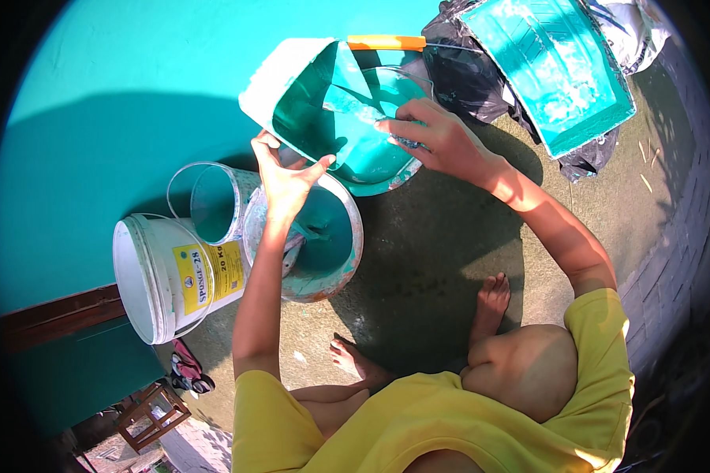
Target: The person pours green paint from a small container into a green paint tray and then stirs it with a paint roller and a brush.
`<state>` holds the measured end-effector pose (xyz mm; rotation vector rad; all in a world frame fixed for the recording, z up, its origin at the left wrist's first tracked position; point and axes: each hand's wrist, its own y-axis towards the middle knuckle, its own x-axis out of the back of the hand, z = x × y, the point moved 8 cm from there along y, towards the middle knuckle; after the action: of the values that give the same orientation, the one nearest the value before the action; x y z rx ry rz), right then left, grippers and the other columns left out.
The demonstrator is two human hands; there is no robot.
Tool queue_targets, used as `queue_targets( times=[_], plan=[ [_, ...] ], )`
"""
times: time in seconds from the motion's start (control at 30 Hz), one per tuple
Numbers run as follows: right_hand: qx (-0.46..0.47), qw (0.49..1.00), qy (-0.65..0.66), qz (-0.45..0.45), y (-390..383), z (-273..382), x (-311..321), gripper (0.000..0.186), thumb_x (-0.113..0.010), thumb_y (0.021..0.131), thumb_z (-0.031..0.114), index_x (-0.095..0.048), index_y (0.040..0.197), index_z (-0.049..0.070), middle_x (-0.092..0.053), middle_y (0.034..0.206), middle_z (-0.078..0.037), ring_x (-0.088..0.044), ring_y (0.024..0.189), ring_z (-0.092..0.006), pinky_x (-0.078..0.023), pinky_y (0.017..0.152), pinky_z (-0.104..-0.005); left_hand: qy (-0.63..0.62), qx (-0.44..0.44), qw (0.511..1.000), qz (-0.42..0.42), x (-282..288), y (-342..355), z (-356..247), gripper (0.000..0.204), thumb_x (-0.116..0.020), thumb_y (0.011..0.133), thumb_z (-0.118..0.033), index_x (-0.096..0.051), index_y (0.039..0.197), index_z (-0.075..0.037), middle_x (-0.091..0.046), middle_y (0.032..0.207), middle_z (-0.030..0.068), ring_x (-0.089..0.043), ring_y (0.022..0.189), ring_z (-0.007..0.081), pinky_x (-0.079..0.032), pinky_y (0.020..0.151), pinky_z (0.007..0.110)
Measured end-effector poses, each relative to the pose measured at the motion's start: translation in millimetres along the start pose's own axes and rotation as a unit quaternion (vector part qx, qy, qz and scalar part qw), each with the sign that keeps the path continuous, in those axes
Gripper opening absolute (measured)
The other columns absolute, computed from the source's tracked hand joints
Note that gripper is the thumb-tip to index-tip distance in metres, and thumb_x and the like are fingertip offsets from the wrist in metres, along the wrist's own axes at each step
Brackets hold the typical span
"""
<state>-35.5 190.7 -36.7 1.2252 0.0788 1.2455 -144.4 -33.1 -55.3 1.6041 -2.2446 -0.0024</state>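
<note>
My left hand [288,180] grips the lower rim of a white rectangular container [288,75], thumb on one side and fingers on the other. The container is tipped, and green paint coats its inside. It leans over a round green-coated tub [386,169]. My right hand [442,140] is closed on a flat, paint-smeared tool [351,104] resembling a scraper; its broad end lies at the container's mouth. The handle is mostly hidden by my fingers. Below my left hand stands a round bucket [353,256] with green paint and a partly hidden tool inside.
A small bucket [213,203] and a white bucket with a yellow label [146,276] are at left, by the teal wall [118,71]. An orange handle [386,42] lies behind the tub. A paint tray [552,71] rests on black plastic [457,75]. Sandals [188,369] lie lower left.
</note>
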Motion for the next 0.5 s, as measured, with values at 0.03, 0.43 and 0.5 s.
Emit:
queue_targets(
  times=[0.03,0.43,0.5],
  plan=[
    [0.000,1.000,0.001,0.006,-1,1,-1,0.035,-0.073,0.082,0.008,-0.068,0.116,0.013,-0.058,0.094,-0.007,-0.059,0.088,-0.0269,-0.050,0.078,-0.0375,0.024,-0.004,1.000,-0.006,0,-1,-3,0.075,-0.081,0.066,0.017,-0.029,0.115,-0.005,-0.041,0.124,0.0137,-0.058,0.108,0.0244,-0.061,0.090,0.042],
    [0.051,0.996,0.030,0.065,-1,32,-12,0.040,-0.073,0.075,0.006,-0.068,0.114,0.013,-0.054,0.094,-0.006,-0.058,0.090,-0.0244,-0.051,0.079,-0.0356,0.097,-0.067,0.993,0.011,-7,-3,-27,0.096,-0.092,0.060,0.002,-0.028,0.132,-0.002,-0.039,0.131,0.0181,-0.053,0.118,0.0279,-0.059,0.090,0.044],
    [0.057,0.996,0.012,0.074,-5,30,-13,0.041,-0.073,0.075,0.006,-0.067,0.115,0.013,-0.055,0.095,-0.006,-0.058,0.091,-0.0243,-0.051,0.079,-0.0357,0.117,-0.071,0.991,0.009,-7,-2,-29,0.098,-0.093,0.059,-0.002,-0.029,0.133,-0.002,-0.040,0.130,0.0177,-0.052,0.118,0.0280,-0.059,0.089,0.044]
  ],
)
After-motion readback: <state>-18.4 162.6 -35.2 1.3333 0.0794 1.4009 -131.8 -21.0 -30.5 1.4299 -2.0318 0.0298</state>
